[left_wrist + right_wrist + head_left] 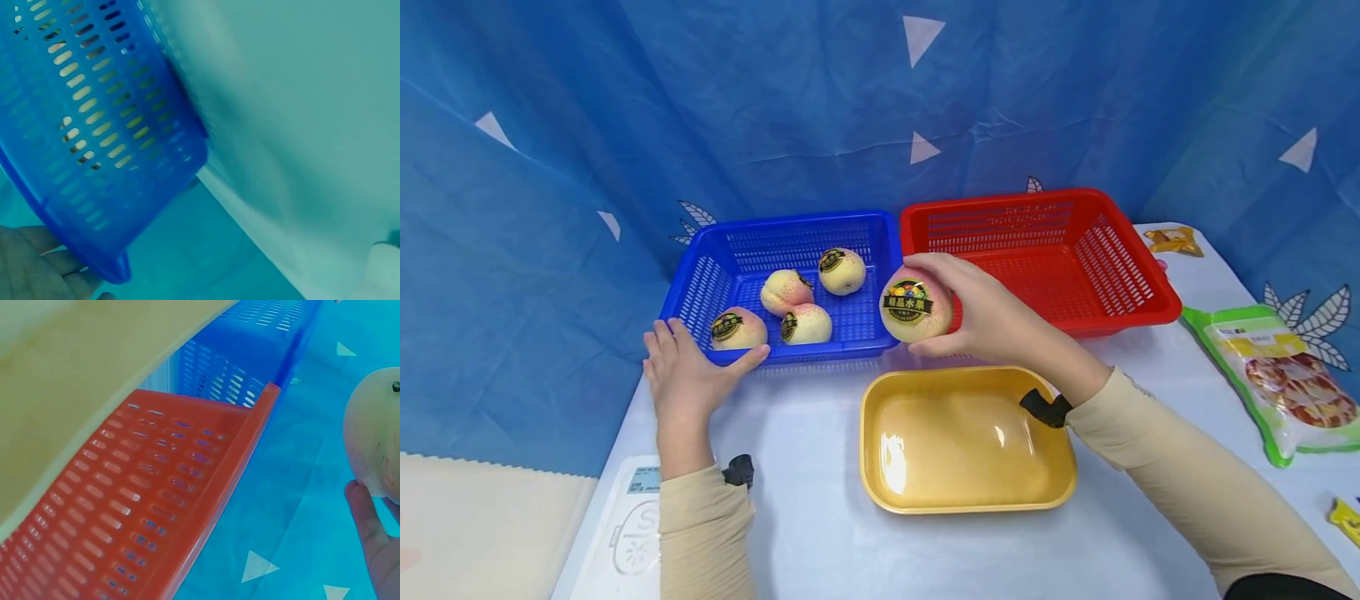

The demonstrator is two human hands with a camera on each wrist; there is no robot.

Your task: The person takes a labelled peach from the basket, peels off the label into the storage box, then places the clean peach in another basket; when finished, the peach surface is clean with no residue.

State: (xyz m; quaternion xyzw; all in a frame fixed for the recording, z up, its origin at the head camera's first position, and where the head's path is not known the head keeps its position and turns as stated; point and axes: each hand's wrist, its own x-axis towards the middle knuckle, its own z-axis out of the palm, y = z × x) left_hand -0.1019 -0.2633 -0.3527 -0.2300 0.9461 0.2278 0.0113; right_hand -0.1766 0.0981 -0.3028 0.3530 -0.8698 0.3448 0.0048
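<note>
My right hand (992, 312) grips a peach (916, 305) with a black and gold label, between thumb and fingers. It is raised in front of the place where the two baskets meet. In the right wrist view the same peach (378, 437) shows at the right edge, fingertips against its underside. Several more labelled peaches (842, 273) lie in the blue basket (805, 354). My left hand (688, 379) is at that basket's front left corner, fingers extended and thumb spread along the front. From the left wrist, its fingers appear right at the basket rim (62, 240).
A red basket (1120, 322) stands right of the blue one. Before them sits a yellow tray (966, 507). On the right lie a green-edged food bag (1292, 375) and a small orange packet (1172, 241). A white box (632, 533) is at the left; a blue curtain (775, 100) hangs behind.
</note>
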